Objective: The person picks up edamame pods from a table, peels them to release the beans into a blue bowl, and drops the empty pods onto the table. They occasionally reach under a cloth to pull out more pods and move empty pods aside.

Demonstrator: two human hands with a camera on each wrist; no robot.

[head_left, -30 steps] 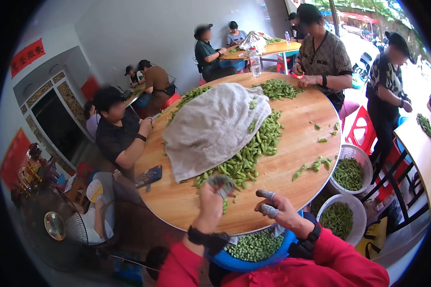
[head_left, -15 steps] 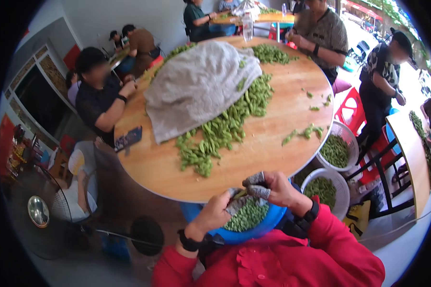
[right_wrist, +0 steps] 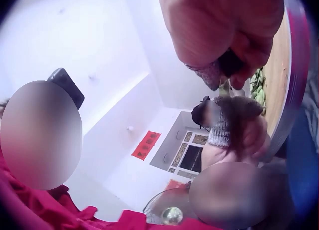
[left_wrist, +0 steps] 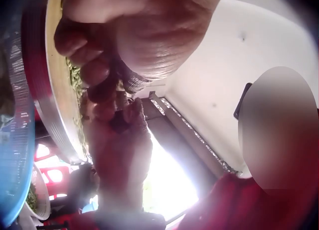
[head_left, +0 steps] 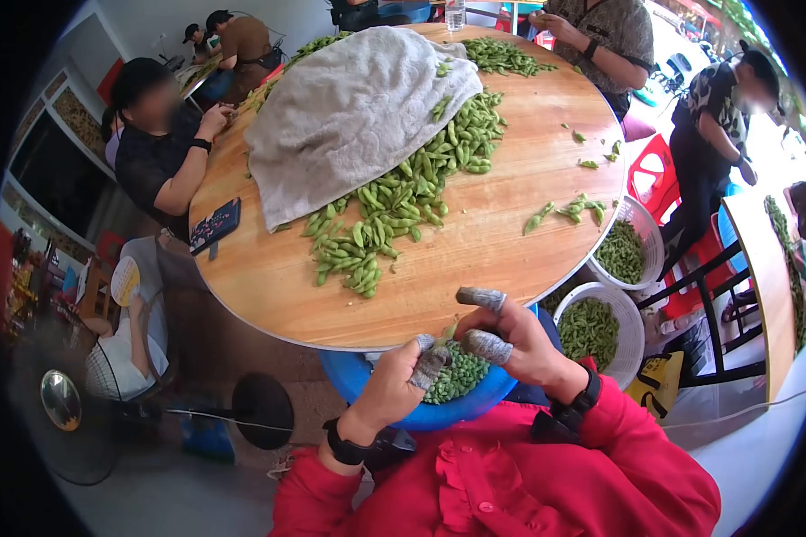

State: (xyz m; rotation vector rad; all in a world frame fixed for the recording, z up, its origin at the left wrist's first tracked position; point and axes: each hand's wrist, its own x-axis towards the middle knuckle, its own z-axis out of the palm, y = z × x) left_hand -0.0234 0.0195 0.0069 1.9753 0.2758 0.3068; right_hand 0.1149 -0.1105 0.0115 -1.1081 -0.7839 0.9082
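Pod (right_wrist: 225, 88) between the hands, over blue basin (head_left: 468, 401), just off table's (head_left: 501, 255) near edge. Left hand (head_left: 390, 385) pinches it in covered fingertips. Right hand (head_left: 537, 358) close on pod's right; index extended, grip cannot be told. Long axis roughly hand to hand; left nearer.

Green pod (head_left: 450, 329), one: small, slim, pinched between left hand (head_left: 390, 380) and right hand (head_left: 535, 353), over the blue basin (head_left: 425, 416) at the table's near edge. Shelled beans (head_left: 457, 378): small, green, loose, massed inside that basin. Loose pods (head_left: 403, 201): green, plump, heaped on the round wooden table (head_left: 510, 255), a tongue of them trailing toward its near edge.
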